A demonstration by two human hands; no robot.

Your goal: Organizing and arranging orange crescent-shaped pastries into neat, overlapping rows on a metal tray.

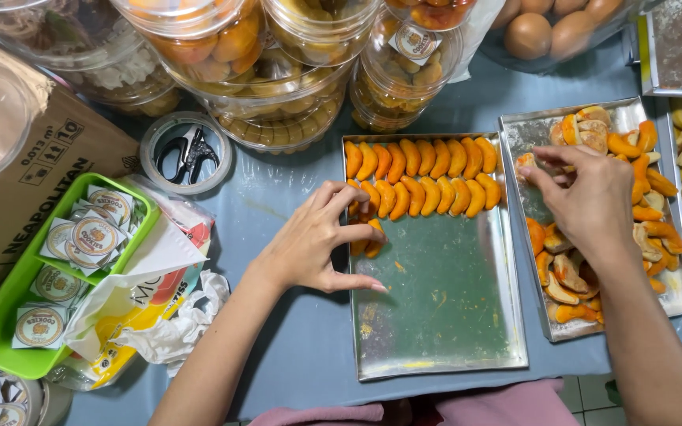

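I see my left hand (313,248) over the near-left part of a rectangular shiny metal tray (436,331), thumb and forefinger closed on a small orange crescent-shaped candied piece (374,237) and setting it at the left end of what looks like a third row starting under two neat rows of orange crescent pieces (424,177). My right hand (582,197) is over a second rectangular metal tray (672,292) to the right, fingertips pinched on a pale orange piece (526,162) near that tray's upper-left corner, among a loose jumble of orange and cream pieces (593,268). I judge the step as arranging: placing on the left, picking the next on the right. Next move likely calls for letting the left piece sit tight against its neighbour, aligned with the rows above, then carrying the right-hand piece across the tray rims without dropping it. Most of the first tray's floor is bare, so there is room. Behind are clear plastic tubs of fruit (278,71), a tape roll holding black scissors (187,154), and a green plastic basket of round stickers (9,331).
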